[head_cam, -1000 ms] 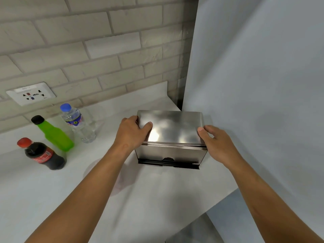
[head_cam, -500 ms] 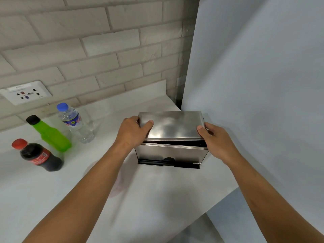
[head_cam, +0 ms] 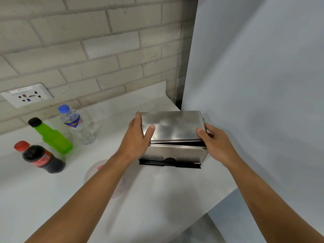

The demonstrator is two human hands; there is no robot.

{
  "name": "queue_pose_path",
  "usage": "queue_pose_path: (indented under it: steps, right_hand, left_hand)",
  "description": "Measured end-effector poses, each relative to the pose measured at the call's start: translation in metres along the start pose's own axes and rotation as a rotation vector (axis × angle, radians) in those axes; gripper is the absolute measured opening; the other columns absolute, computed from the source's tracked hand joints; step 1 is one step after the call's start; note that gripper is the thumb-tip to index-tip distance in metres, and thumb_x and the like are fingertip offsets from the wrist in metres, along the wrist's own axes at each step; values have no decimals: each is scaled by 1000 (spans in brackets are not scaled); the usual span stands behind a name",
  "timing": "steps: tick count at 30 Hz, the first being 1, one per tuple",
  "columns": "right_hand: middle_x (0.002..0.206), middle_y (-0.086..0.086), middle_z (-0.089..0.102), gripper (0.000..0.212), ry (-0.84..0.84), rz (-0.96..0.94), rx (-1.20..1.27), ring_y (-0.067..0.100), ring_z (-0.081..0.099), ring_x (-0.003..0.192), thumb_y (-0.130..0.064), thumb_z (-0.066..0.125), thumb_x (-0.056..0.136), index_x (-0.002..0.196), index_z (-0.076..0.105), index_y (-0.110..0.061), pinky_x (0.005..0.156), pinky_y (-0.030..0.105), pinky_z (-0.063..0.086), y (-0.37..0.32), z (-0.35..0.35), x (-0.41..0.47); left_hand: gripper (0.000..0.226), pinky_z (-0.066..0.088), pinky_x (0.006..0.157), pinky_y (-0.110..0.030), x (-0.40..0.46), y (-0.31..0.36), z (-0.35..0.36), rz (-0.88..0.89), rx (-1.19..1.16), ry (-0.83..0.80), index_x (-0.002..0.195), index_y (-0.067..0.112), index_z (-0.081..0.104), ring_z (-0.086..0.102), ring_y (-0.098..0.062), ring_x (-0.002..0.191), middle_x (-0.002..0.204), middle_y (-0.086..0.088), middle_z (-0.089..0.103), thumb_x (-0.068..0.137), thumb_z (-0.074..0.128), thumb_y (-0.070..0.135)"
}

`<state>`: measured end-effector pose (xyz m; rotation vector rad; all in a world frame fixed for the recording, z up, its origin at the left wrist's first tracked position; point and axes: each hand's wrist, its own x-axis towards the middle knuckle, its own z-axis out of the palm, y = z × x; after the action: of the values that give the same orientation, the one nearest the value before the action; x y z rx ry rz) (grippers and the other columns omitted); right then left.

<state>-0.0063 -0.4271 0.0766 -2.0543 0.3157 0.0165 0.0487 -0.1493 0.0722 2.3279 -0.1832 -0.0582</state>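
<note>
Item: steel dispenser box [head_cam: 173,153], standing on the bench [head_cam: 157,199] between our hands. We are gripping its lid [head_cam: 172,127] at both ends. Our left hand [head_cam: 135,142] is curling round the left edge, thumb on top. Our right hand [head_cam: 215,144] is clasping the right edge, thumb on the front corner. The lid is sitting slightly raised, with a dark gap showing along the front.

Lying well apart to the left of our left hand: water bottle [head_cam: 77,125], green bottle [head_cam: 52,137], cola bottle [head_cam: 42,159]. A blurred clear plastic disc [head_cam: 98,170] is lying beneath our left forearm. A grey panel [head_cam: 254,85] is standing just beside our right hand.
</note>
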Motion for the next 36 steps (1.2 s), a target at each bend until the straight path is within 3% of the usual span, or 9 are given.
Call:
queue_pose_path:
  steps: [2,6,10,12,15,18,22,26,36]
  right_hand:
    - [123,0,74,42,13,-8,12,19,71,110,-44,53,106,144,60,-28,70,16,54,1,1,0]
    - [125,-3,71,37,27,-58,-19,18,68,113,-43,52,106,139,60,-29,70,14,54,5,3,1]
    - [152,-3,54,52,104,-142,-102,15,54,134,-41,55,106,155,43,-27,108,37,50,8,5,2]
    - [163,-1,42,53,137,-258,-254,16,42,147,-34,54,108,158,41,-23,119,34,38,11,2,3]
    - [167,3,38,42,89,-412,-398,20,37,153,-24,52,109,151,54,-19,117,24,28,12,3,5]
    - [168,-1,36,41,-5,-475,-437,20,35,154,-27,49,110,150,56,-22,122,29,29,14,-4,6]
    - [175,-13,8,76,-193,-489,-548,12,11,161,-61,53,97,163,27,-35,127,39,24,21,-21,8]
    - [172,-22,-19,105,-298,-530,-726,10,-6,161,-64,69,89,162,-5,-48,125,34,17,28,-27,11]
    - [176,-11,0,91,-207,-596,-673,17,5,163,-48,71,95,163,10,-42,125,48,31,39,-25,6]
  left_hand:
    - [68,26,111,-17,-3,1,2,64,41,1,166,17,20,38,-23,144,171,-13,24,110,44,47]
    - [69,18,128,-52,-1,3,3,183,339,-47,163,17,31,8,-38,160,175,-16,11,106,39,57]
    - [85,15,126,-60,9,17,4,341,621,-117,160,16,35,14,-45,158,171,-16,24,97,26,72]
    - [87,18,124,-61,18,27,7,436,691,-156,160,17,32,22,-44,155,169,-15,29,96,22,75]
    - [87,24,121,-60,24,31,10,525,739,-218,163,21,23,29,-41,151,168,-11,32,97,23,76]
    - [97,23,122,-64,24,28,13,560,792,-259,165,26,16,24,-45,154,172,-15,25,91,22,86]
    - [109,26,120,-65,24,25,9,604,821,-271,165,25,15,27,-48,151,171,-18,25,82,33,92]
    - [106,27,119,-64,24,24,12,628,842,-248,165,24,16,28,-49,151,170,-19,26,83,43,86]
    - [100,25,123,-61,20,23,14,634,864,-230,166,26,15,23,-47,154,172,-16,22,88,45,81]
